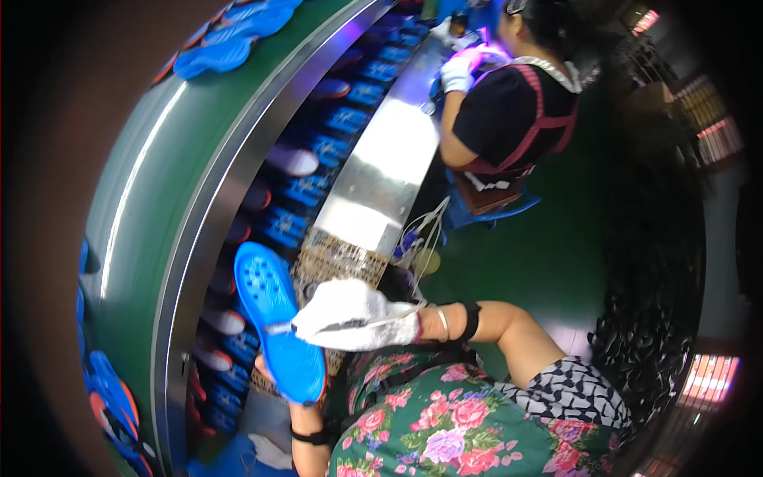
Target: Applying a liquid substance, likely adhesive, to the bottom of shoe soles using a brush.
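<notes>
A blue shoe sole (266, 290) with small holes at its toe end is held tilted up in front of me. My left hand (265, 372) grips its edge from beneath, its bare fingers partly hidden by the sole. In a white knit glove, my right hand (350, 314) is closed around a small brush (280, 327). The brush's pale tip meets the middle of the sole, while most of its handle is hidden by the glove.
Left of me, a rack of blue holders (286, 226) carries several shoes beside a metal rail (195, 230). Beyond it, blue soles (213, 57) lie on a green belt (151, 159). A co-worker (517, 111) sits ahead by a metal bench (381, 159); white cables (429, 230) hang nearby.
</notes>
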The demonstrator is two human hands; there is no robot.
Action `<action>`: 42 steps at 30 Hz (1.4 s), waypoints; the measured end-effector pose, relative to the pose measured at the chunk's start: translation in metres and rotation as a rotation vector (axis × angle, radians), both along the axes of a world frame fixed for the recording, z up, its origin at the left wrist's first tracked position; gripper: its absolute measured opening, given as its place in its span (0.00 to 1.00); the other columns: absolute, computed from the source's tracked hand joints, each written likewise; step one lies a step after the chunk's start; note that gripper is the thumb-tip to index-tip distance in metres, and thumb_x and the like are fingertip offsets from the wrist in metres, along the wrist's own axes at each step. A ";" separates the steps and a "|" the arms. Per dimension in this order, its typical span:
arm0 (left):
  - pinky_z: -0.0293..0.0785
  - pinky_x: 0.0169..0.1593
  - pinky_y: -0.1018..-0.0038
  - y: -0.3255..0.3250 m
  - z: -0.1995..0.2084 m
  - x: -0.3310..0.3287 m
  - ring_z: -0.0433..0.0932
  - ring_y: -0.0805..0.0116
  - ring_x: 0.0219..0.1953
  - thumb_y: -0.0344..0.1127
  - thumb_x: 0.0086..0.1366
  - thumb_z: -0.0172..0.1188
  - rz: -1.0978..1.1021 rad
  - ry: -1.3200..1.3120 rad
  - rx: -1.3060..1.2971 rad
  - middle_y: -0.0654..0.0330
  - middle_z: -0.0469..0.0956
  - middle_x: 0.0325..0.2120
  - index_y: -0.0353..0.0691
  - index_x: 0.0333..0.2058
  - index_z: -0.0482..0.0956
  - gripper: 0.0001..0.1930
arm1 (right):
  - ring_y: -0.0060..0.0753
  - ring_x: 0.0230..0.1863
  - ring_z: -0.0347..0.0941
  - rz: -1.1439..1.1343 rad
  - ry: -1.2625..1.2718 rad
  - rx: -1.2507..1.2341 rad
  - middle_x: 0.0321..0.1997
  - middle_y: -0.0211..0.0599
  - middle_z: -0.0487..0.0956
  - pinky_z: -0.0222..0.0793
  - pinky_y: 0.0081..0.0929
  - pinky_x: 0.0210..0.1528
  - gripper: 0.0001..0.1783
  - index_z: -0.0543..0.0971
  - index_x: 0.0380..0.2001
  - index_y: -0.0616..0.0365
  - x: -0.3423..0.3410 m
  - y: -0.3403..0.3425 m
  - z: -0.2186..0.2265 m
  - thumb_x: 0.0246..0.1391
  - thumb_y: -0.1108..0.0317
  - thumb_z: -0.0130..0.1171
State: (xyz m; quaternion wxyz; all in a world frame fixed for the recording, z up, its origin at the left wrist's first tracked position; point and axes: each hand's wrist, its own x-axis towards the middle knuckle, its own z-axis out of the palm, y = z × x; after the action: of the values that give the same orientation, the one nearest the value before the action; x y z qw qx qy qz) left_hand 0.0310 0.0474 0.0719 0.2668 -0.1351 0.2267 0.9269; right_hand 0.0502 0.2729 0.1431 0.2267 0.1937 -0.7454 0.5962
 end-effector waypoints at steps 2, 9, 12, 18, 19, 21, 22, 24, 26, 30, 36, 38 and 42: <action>0.61 0.69 0.52 0.002 -0.005 -0.007 0.68 0.49 0.64 0.62 0.62 0.53 -0.127 0.213 0.058 0.50 0.69 0.63 0.37 0.67 0.63 0.42 | 0.41 0.42 0.82 -0.030 0.069 0.040 0.41 0.38 0.85 0.77 0.37 0.44 0.10 0.86 0.37 0.56 -0.005 0.005 0.005 0.50 0.68 0.69; 0.59 0.69 0.47 0.026 0.005 -0.007 0.66 0.47 0.66 0.74 0.60 0.55 -0.157 -0.011 0.513 0.51 0.66 0.66 0.43 0.70 0.59 0.50 | 0.38 0.34 0.82 -0.055 0.236 0.278 0.38 0.41 0.86 0.77 0.34 0.35 0.12 0.86 0.37 0.60 -0.019 0.008 0.027 0.45 0.73 0.71; 0.58 0.69 0.46 0.021 0.006 -0.002 0.65 0.47 0.67 0.72 0.61 0.55 -0.071 -0.006 0.429 0.51 0.63 0.68 0.45 0.71 0.57 0.49 | 0.40 0.36 0.83 -0.025 0.326 0.358 0.39 0.42 0.86 0.76 0.33 0.35 0.13 0.86 0.36 0.59 -0.026 0.004 0.016 0.43 0.74 0.71; 0.69 0.56 0.29 0.018 0.013 0.012 0.67 0.34 0.62 0.77 0.53 0.60 -0.086 -0.054 0.460 0.45 0.63 0.65 0.50 0.72 0.52 0.56 | 0.43 0.44 0.83 0.100 0.149 0.255 0.47 0.45 0.85 0.77 0.36 0.45 0.18 0.85 0.44 0.59 -0.048 -0.007 0.038 0.47 0.74 0.68; 0.68 0.58 0.31 0.018 0.018 0.012 0.67 0.35 0.63 0.76 0.53 0.60 -0.123 -0.002 0.187 0.45 0.63 0.66 0.50 0.72 0.52 0.56 | 0.43 0.46 0.82 0.073 0.196 0.287 0.49 0.45 0.85 0.77 0.37 0.47 0.19 0.85 0.46 0.58 -0.050 -0.010 0.038 0.47 0.74 0.67; 0.64 0.66 0.39 0.014 0.015 0.014 0.65 0.41 0.66 0.73 0.56 0.60 -0.103 0.047 -0.150 0.47 0.62 0.68 0.49 0.72 0.51 0.54 | 0.44 0.48 0.82 0.041 0.217 0.282 0.50 0.44 0.84 0.77 0.38 0.48 0.20 0.85 0.47 0.57 -0.049 -0.021 0.040 0.48 0.74 0.66; 0.64 0.66 0.39 0.012 0.013 0.015 0.65 0.41 0.66 0.73 0.56 0.60 -0.098 0.047 -0.157 0.47 0.62 0.68 0.49 0.72 0.51 0.54 | 0.44 0.48 0.82 0.045 0.219 0.274 0.50 0.44 0.84 0.77 0.38 0.48 0.20 0.85 0.47 0.57 -0.045 -0.024 0.040 0.48 0.74 0.66; 0.60 0.70 0.45 0.008 0.011 0.017 0.64 0.45 0.68 0.71 0.59 0.59 -0.133 0.054 -0.139 0.49 0.61 0.69 0.47 0.72 0.52 0.52 | 0.43 0.46 0.82 0.088 0.262 0.358 0.49 0.42 0.85 0.77 0.37 0.46 0.21 0.85 0.47 0.56 -0.038 -0.030 0.040 0.46 0.73 0.67; 0.58 0.71 0.46 0.004 -0.004 0.020 0.63 0.48 0.69 0.71 0.61 0.55 -0.107 0.080 -0.044 0.50 0.61 0.69 0.47 0.72 0.54 0.49 | 0.41 0.41 0.82 0.153 0.170 0.238 0.44 0.40 0.86 0.77 0.34 0.43 0.18 0.86 0.43 0.56 -0.034 -0.033 0.046 0.44 0.74 0.70; 0.59 0.70 0.47 0.013 -0.001 0.015 0.63 0.48 0.69 0.75 0.60 0.53 -0.028 0.073 -0.143 0.51 0.61 0.69 0.48 0.72 0.52 0.51 | 0.41 0.38 0.82 -0.029 0.195 0.158 0.40 0.44 0.86 0.78 0.34 0.41 0.12 0.86 0.37 0.60 -0.041 -0.028 0.035 0.45 0.76 0.69; 0.58 0.71 0.48 0.015 0.007 -0.002 0.61 0.48 0.69 0.77 0.57 0.55 -0.101 0.236 -0.039 0.49 0.59 0.70 0.40 0.72 0.49 0.57 | 0.43 0.42 0.82 0.115 0.180 0.179 0.44 0.44 0.85 0.77 0.36 0.46 0.16 0.86 0.42 0.55 -0.023 -0.043 0.025 0.47 0.74 0.69; 0.59 0.71 0.49 0.016 0.000 -0.005 0.61 0.49 0.69 0.76 0.58 0.55 0.005 0.214 0.010 0.50 0.59 0.69 0.39 0.72 0.49 0.57 | 0.40 0.39 0.83 0.166 0.070 0.002 0.41 0.44 0.86 0.78 0.34 0.44 0.12 0.87 0.38 0.56 -0.027 -0.038 0.024 0.47 0.75 0.69; 0.57 0.71 0.47 0.024 0.011 -0.020 0.62 0.50 0.69 0.74 0.62 0.51 0.054 0.243 0.017 0.52 0.61 0.69 0.40 0.71 0.53 0.51 | 0.38 0.40 0.83 -0.035 0.013 -0.108 0.42 0.42 0.86 0.78 0.34 0.44 0.10 0.86 0.37 0.58 -0.031 -0.045 0.013 0.48 0.77 0.67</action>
State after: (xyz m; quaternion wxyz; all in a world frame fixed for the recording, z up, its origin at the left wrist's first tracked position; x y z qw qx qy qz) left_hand 0.0105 0.0711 0.0832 0.2132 -0.0255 0.2461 0.9452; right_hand 0.0193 0.2280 0.1556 0.2521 0.1721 -0.7138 0.6303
